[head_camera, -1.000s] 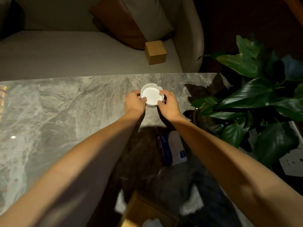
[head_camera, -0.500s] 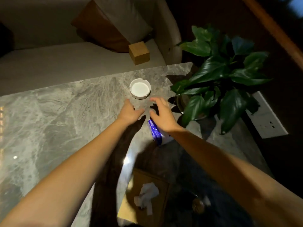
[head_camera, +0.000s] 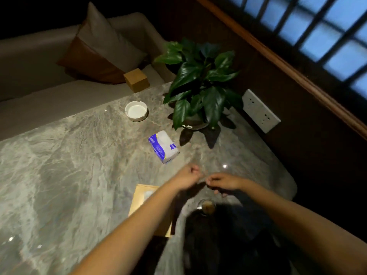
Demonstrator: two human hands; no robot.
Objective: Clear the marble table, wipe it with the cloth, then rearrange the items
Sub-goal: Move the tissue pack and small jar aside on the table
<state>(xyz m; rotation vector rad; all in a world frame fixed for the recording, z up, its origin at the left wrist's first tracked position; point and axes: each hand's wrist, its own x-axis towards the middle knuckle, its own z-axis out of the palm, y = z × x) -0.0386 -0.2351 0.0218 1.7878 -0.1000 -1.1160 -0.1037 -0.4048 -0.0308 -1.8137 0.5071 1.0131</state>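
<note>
Seemingly two empty hands [head_camera: 206, 180], one ashtray [head_camera: 136, 111].

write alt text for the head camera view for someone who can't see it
Two bare hands, left and right, hover empty and loosely curled over a grey marble table. On it sit a round white ashtray, a blue-and-white tissue pack, a leafy green potted plant, a flat wooden tissue box and a small glass.

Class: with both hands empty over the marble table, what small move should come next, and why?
Probably lower the right hand to the small glass just below it and grasp it. Both hands are empty, the left hand hovers beside it, and the glass is the nearest item on the marble table.
</note>
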